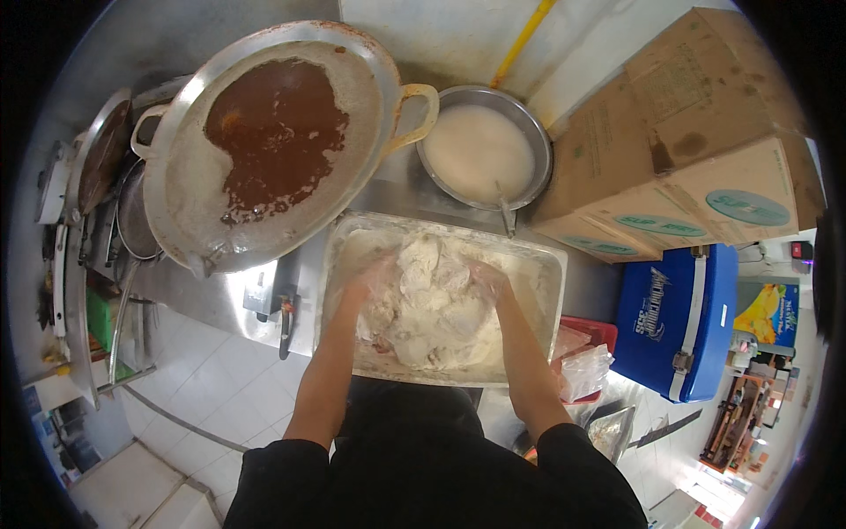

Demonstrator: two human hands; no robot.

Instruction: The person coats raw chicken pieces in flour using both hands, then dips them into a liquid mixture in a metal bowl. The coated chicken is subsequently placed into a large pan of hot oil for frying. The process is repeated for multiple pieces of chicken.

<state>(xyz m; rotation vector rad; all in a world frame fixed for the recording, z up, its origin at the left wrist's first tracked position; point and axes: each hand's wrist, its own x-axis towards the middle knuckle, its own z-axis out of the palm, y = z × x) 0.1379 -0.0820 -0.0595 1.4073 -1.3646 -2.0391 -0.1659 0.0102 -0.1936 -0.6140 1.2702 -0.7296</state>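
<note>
A rectangular metal tray (560, 291) holds loose flour and a heap of lumpy, flour-coated food pieces (439, 297), possibly chicken. My left hand (375, 276) cups the left side of the heap, blurred by motion. Against the right side, my right hand (488, 278) cups the pieces too. Both hands seem to wear thin clear plastic gloves, and some fingertips are hidden among the floured pieces. Behind the tray stands a round metal bowl (486, 152) of cloudy whitish liquid, with a metal utensil handle (506, 215) over its near rim.
At the left rear, a large two-handled wok (357, 132) contains dark brown oil. Stacked cardboard boxes (661, 152) rise at the right rear beside a blue cooler box (674, 324). A red basin (605, 330) with plastic bags adjoins the tray's right side. Strainers (140, 211) stand far left.
</note>
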